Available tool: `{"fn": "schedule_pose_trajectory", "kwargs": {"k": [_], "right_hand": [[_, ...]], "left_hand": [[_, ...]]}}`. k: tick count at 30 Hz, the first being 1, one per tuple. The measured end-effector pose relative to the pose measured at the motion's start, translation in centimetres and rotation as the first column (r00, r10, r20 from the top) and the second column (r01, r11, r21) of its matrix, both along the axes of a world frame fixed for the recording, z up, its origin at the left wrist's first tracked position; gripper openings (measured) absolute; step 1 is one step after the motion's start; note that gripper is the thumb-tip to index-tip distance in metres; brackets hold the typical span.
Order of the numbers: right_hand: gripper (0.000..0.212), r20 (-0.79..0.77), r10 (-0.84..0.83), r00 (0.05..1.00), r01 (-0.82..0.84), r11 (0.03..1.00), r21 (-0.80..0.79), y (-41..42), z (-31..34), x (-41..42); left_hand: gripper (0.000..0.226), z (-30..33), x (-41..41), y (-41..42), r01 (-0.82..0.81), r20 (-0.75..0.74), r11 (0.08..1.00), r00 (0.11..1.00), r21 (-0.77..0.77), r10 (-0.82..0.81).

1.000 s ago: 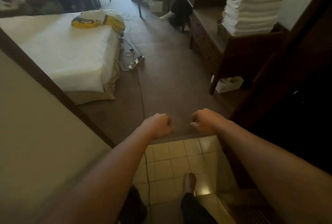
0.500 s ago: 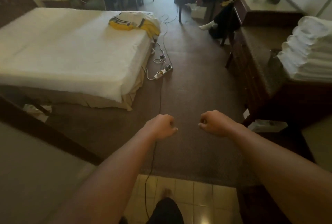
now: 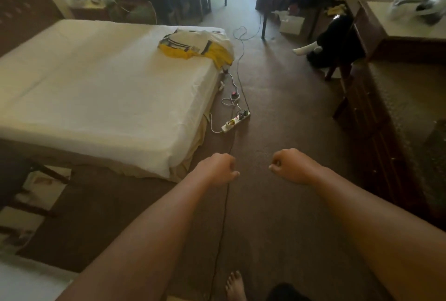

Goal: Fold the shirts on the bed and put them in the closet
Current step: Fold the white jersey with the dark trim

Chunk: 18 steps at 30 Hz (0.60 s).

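Observation:
A heap of shirts (image 3: pixel 196 47), white and yellow, lies on the far right corner of the bed (image 3: pixel 101 88), which has a white sheet. My left hand (image 3: pixel 217 168) and my right hand (image 3: pixel 289 166) are held out in front of me over the brown carpet, well short of the shirts. Both hands have their fingers curled into fists and hold nothing. The closet is not in view.
A white power strip (image 3: pixel 235 122) with cables lies on the carpet beside the bed, and a thin black cord (image 3: pixel 223 216) runs toward my bare foot (image 3: pixel 235 285). A dark wooden dresser (image 3: pixel 376 117) lines the right side. Tables and chairs stand at the far end.
I have walked from the tiled doorway onto the carpet and turned toward the bed. The bed and shirts are nearer and more central. Both fists keep the same pose.

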State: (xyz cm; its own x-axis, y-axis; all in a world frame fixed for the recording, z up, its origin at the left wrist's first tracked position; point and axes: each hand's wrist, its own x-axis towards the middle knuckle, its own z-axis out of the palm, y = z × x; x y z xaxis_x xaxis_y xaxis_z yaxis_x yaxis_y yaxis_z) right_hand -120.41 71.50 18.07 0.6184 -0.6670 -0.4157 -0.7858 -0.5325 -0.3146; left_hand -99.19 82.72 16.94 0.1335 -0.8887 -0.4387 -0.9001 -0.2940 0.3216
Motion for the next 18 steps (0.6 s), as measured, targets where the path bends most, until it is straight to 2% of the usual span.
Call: {"fn": "schedule_pose_trajectory", "kwargs": {"k": [10, 18], "right_hand": [[0.020, -0.001, 0.062, 0.998, -0.062, 0.997, -0.036, -20.4, -1.3, 11.9], [0.019, -0.057, 0.212, 0.976, -0.213, 0.977, -0.017, -35.8, -0.5, 23.9]], "left_hand": [[0.022, -0.6, 10.4, -18.3, -0.086, 0.006, 0.995, 0.996, -0.059, 0.087], [0.028, 0.8, 18.6, -30.6, -0.289, -0.060, 0.954, 0.957, -0.082, 0.284]]}}
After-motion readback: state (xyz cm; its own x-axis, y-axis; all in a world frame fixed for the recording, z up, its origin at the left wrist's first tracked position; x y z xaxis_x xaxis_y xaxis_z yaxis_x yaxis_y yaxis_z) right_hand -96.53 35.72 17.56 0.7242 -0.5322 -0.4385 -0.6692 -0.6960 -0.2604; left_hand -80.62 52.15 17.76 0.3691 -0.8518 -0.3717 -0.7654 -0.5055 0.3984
